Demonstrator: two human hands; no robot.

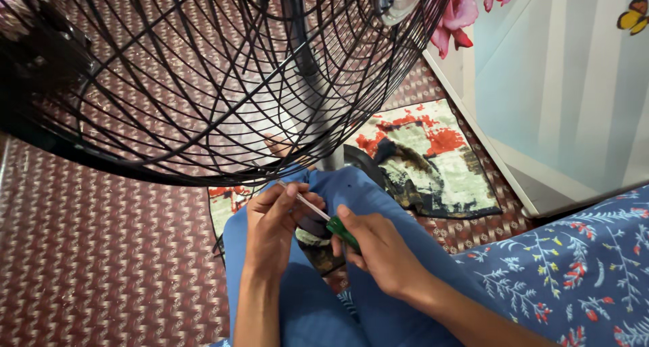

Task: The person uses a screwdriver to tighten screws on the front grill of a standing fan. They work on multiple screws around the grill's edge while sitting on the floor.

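Maroon woven floor mat point(101, 252) under black wire fan cage point(203, 77) | right hand point(378, 249) clamped on green-handled screwdriver point(341, 231), over blue-trousered lap | left hand point(274, 222) pinches its thin metal shaft point(304, 202) | risk: tip may slip and jab left fingers if right hand pushes hard | cage hangs close above, could snag the shaft.

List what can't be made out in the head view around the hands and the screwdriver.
- Screwdriver tip: head view, covered by the left hand's fingers.
- Most of the green handle: wrapped inside the right hand.
- Fan stand base: hidden behind the blue-clad knees.
- Fan guard: top and left cut off by the frame edge.
- Fan hub: dark, blurred at the left edge.
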